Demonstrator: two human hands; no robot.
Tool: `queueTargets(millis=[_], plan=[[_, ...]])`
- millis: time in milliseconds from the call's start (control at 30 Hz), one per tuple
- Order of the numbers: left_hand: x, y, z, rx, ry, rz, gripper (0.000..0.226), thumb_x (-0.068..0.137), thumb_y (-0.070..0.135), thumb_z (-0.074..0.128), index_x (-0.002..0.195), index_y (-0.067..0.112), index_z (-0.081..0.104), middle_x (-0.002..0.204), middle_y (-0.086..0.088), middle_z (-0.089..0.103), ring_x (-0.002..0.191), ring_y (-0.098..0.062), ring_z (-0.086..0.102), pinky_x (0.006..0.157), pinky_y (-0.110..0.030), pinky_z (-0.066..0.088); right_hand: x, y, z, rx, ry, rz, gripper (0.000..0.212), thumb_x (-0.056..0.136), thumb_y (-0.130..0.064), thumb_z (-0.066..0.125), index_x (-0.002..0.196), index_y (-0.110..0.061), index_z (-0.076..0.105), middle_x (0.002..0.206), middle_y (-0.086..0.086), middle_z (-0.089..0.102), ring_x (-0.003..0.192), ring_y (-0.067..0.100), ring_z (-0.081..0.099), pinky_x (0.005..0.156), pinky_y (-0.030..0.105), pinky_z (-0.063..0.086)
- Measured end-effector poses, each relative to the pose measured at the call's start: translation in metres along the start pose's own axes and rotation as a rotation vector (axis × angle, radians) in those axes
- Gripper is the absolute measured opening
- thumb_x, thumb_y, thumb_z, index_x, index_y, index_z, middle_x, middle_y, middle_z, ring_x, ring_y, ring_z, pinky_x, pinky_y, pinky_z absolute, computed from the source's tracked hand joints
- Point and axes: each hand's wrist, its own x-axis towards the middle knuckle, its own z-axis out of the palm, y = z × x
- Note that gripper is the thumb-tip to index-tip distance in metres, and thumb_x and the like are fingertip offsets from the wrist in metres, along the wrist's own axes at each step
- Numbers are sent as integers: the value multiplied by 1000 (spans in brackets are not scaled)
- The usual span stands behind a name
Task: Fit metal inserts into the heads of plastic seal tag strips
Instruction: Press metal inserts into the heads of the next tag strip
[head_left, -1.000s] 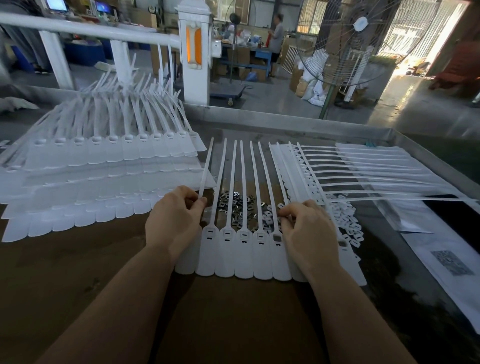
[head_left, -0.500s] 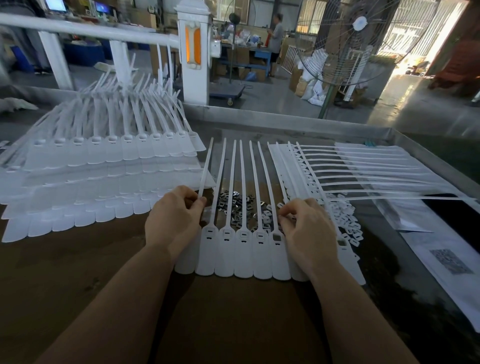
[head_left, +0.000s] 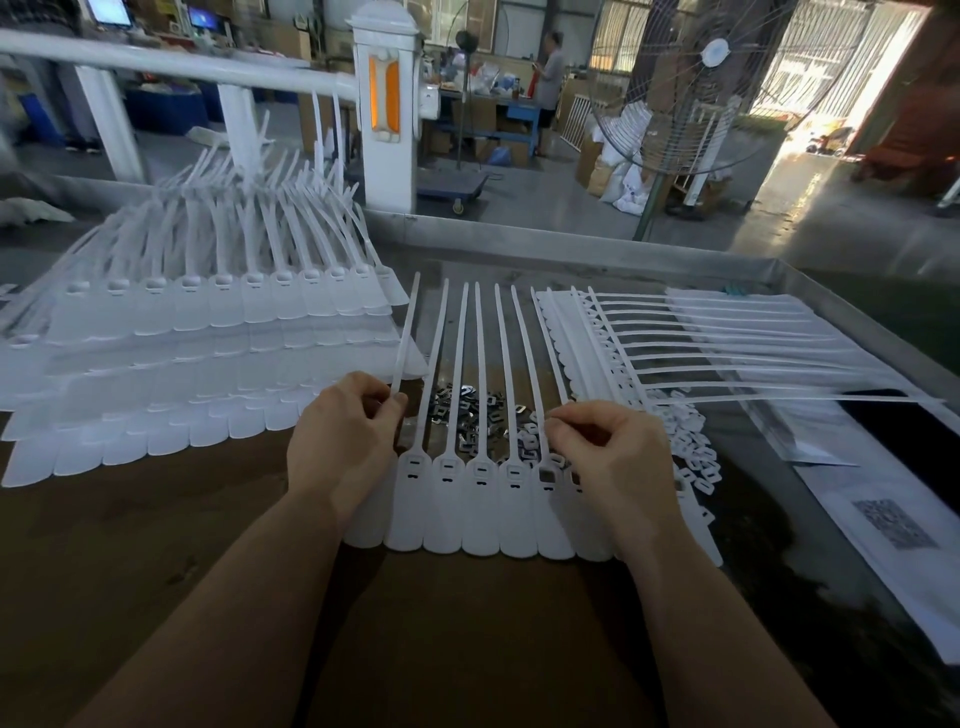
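I see a joined row of white plastic seal tag strips (head_left: 480, 499) lying flat on the brown tabletop (head_left: 156, 545), with six thin tails pointing away from me and five square heads showing between my hands. My left hand (head_left: 340, 441) has curled fingers pinching the leftmost tail, and my right hand (head_left: 613, 457) has curled fingers pinching something small over the head at the right end, too small to tell. A heap of small shiny metal inserts (head_left: 467, 410), too many to count, lies under the tails, with one tall stack of white strip sheets (head_left: 208, 332) to the left.
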Motion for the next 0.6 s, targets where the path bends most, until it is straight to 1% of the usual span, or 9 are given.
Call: queueTargets(millis=[67, 200, 300, 367, 433, 500, 567, 600], plan=[[0, 0, 0, 3, 2, 0, 20, 92, 29, 55, 105, 15, 62, 87, 1, 63, 80, -14, 56, 62, -24, 37, 1, 0, -2, 34, -9, 35, 15, 82, -9, 68, 93, -18, 72, 80, -10, 68, 77, 1, 64, 68, 10, 51], [1, -1, 0, -8, 0, -1, 20, 92, 29, 55, 104, 15, 63, 87, 0, 63, 81, -15, 56, 65, -27, 39, 1, 0, -2, 40, -28, 77, 27, 85, -6, 64, 108, -18, 68, 93, -6, 69, 83, 4, 65, 78, 20, 55], [0, -1, 1, -3, 3, 9, 19, 92, 29, 55, 104, 15, 62, 87, 1, 62, 80, -13, 55, 63, -25, 39, 0, 1, -3, 14, -17, 69, 28, 86, -5, 62, 110, -18, 67, 97, -6, 68, 86, 4, 65, 81, 22, 55], [1, -2, 1, 1, 8, 18, 18, 92, 28, 55, 103, 16, 62, 84, 4, 60, 74, -8, 52, 58, -20, 37, 0, 1, -5, 19, -20, 74, 29, 86, -4, 61, 110, -18, 68, 95, -7, 67, 85, 2, 63, 80, 21, 55], [2, -2, 2, 5, 11, 22, 17, 92, 28, 55, 102, 16, 62, 81, 5, 59, 69, -4, 50, 55, -17, 35, 1, 1, -7, 15, -28, 63, 29, 85, -1, 60, 106, -19, 69, 89, -10, 65, 81, -1, 62, 76, 17, 54], [2, -2, 2, 8, 8, 24, 17, 92, 29, 55, 101, 16, 62, 80, 6, 58, 68, -4, 50, 55, -18, 35, 3, -1, -10, 28, -43, 61, 32, 82, 4, 61, 95, -24, 70, 82, -13, 64, 78, -4, 60, 67, 10, 51], [2, -3, 2, 8, 2, 26, 17, 92, 30, 55, 101, 17, 62, 80, 6, 58, 70, -7, 52, 56, -21, 38, 4, -4, -14, 70, -76, 92, 36, 79, 7, 61, 88, -28, 69, 79, -10, 65, 75, -5, 60, 60, 5, 46], [2, -4, 2, 6, 0, 25, 17, 92, 30, 55, 101, 17, 62, 80, 6, 58, 72, -9, 53, 57, -24, 39, 5, -5, -15, 86, -95, 108, 36, 78, 7, 61, 88, -27, 69, 80, -7, 66, 74, -4, 61, 58, 5, 46]])
